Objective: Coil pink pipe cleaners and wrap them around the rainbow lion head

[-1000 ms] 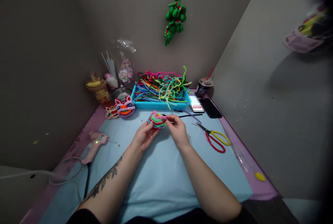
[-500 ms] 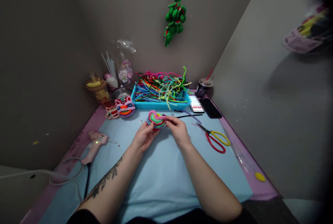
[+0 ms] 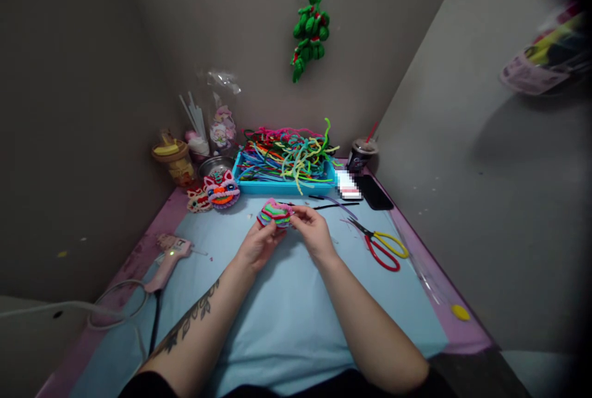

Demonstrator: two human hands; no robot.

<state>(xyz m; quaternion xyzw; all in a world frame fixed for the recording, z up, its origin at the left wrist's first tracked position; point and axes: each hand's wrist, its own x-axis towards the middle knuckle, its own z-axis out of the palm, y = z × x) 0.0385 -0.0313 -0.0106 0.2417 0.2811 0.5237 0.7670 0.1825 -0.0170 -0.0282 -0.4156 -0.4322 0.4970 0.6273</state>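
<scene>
Over the middle of the blue cloth, a small striped pipe-cleaner piece (image 3: 276, 211) in pink, red, green and blue is held up between both hands. My left hand (image 3: 259, 244) is closed on its lower left, thumb on the front and fingers underneath. At its right edge, my right hand (image 3: 313, 229) pinches it between thumb and fingertips. Part of the piece is hidden behind the fingers. Behind the hands lie a black pipe cleaner (image 3: 340, 205) and a purple one.
A blue tray (image 3: 287, 188) heaped with pipe cleaners stands at the back. Finished lion-head pieces (image 3: 222, 190) sit to its left. Scissors (image 3: 379, 245) with red and yellow handles lie on the right, near a black phone (image 3: 375, 192). A pink glue gun (image 3: 170, 259), its light on, rests left.
The striped piece has turned and tilted in the hands, so its layered stripes show more from the side. Both hands keep their grip and have shifted only slightly.
</scene>
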